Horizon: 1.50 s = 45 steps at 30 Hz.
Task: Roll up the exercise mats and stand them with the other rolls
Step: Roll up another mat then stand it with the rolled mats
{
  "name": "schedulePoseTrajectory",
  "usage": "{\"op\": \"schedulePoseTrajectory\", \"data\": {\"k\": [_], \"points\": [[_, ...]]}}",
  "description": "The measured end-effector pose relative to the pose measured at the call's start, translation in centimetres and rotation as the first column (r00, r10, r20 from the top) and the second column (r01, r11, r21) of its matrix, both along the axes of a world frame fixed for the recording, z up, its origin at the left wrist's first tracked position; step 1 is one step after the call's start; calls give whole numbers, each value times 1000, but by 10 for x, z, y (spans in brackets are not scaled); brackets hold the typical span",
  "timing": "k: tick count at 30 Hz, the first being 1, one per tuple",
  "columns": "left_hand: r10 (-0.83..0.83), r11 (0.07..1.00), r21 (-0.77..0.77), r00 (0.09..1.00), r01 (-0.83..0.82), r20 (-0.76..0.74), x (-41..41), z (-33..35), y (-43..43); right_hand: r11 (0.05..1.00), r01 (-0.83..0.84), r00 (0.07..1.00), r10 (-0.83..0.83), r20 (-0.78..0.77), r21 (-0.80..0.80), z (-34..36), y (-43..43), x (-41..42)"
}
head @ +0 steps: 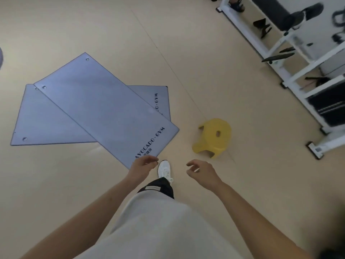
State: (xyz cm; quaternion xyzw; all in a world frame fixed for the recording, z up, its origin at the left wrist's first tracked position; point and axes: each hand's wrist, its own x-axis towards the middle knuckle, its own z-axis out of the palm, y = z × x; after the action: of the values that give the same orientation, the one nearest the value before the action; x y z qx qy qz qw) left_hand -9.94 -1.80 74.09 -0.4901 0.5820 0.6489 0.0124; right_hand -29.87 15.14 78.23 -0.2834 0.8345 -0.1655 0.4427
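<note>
Two grey-blue exercise mats lie flat and crossed on the beige floor. The upper mat (104, 107) runs diagonally, its printed near end reaching toward my foot. The lower mat (44, 124) lies under it, sticking out left and at the right rear. My left hand (142, 165) hovers just above the upper mat's near corner, fingers loosely curled, holding nothing. Level with it to the right, over bare floor, my right hand (200, 171) is also loosely curled and empty. No rolled mats are in view.
A yellow plastic stool (212, 137) stands on the floor right of the mats. White gym machine frames (291, 79) with black pads fill the right side. My white shoe (164, 169) is planted between my hands.
</note>
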Motion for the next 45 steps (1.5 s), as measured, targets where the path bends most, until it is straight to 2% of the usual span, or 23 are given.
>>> {"op": "schedulePoseTrajectory", "data": {"k": [6,12,17,20,24,27,29,31,33,37,39,42,45], "points": [[-67,997,-35,997,68,39,-103,-12,-58,1000,-25,997,26,78,-14,20,-59,-92],[71,997,-36,997,-69,40,-166,-14,-110,992,-121,988,123,95,-22,18,-136,-182],[234,972,-22,971,-233,43,-213,-40,-143,937,-349,931,345,123,12,-16,-233,-258],[383,924,-29,922,-382,61,-246,-67,-160,821,-571,815,561,145,34,-54,-302,-305],[624,778,-33,768,-627,145,-297,-114,-172,557,-825,565,804,187,99,-116,-395,-363],[742,656,-34,637,-754,206,-336,-150,-178,370,-920,389,902,186,129,-161,-453,-391],[769,609,-15,585,-793,258,-358,-176,-176,305,-942,328,927,184,142,-190,-477,-400],[778,583,-9,555,-812,293,-374,-213,-174,282,-948,306,935,180,147,-229,-491,-403],[768,596,-27,559,-803,312,-382,-257,-174,272,-952,295,939,177,143,-277,-493,-402],[685,705,-74,650,-705,328,-386,-384,-180,231,-958,267,936,230,170,-413,-479,-402],[659,735,-123,660,-667,361,-387,-457,-174,273,-938,322,914,247,213,-491,-466,-403],[613,782,-186,681,-594,401,-393,-561,-151,386,-886,443,869,222,256,-603,-442,-402],[512,858,-215,737,-467,441,-405,-651,-125,442,-871,479,860,176,215,-695,-416,-402]]}}
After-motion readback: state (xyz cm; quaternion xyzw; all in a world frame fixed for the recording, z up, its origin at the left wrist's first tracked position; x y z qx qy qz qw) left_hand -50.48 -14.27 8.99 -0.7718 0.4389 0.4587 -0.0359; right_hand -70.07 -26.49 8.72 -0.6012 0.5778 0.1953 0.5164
